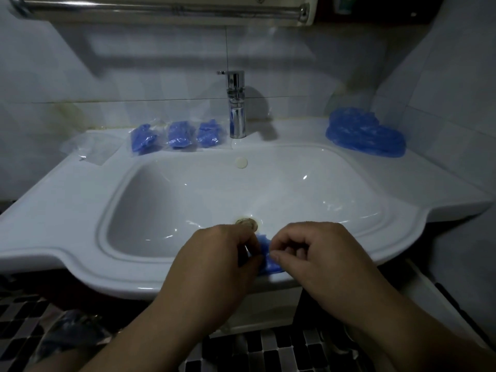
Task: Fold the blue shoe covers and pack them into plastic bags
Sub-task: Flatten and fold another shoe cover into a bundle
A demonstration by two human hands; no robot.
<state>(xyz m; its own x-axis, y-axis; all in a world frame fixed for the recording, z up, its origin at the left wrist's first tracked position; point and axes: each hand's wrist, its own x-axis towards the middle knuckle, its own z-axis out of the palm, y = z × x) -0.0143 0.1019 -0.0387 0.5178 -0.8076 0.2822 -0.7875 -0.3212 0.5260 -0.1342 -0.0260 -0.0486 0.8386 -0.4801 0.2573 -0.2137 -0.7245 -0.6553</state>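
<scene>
Shoe cover [268,264], blue, thin film: lower centre of the frame, bunched small between the 2 hands, above the front rim of the sink [80,253]. Only a crumpled wedge shows. The rest is hidden behind the knuckles, so the state of the fold cannot be read.

Handling, judged: very light, limp, no stiffness of its own. Probably slick and springy, so a fold would open again unless kept pinched. Best taken at the edges or corners of the fold with fingertips, not in the palm. A hard pull could tear the film; otherwise not fragile.

Grip: left hand [214,253] has its fingers curled, with thumb and fingertips pinching the cover's left side. Right hand [316,251] is curled the same way, thumb and forefinger pinching the right side. Both grips are nearly closed, a narrow pinch on the cover and nothing else. The hands sit close together, parted only by the cover.

Surroundings: drain [246,223] just above the hands. 3 packed bags [180,135], each with blue covers inside, stand in a row at centre left of the frame, just left of the tap [236,108]. Empty plastic bags [88,149] lie flat at the far left of the sink's ledge. Pile of loose covers [365,132] at upper right, well apart from the hands. Checked floor tiles [281,353] along the bottom edge.
</scene>
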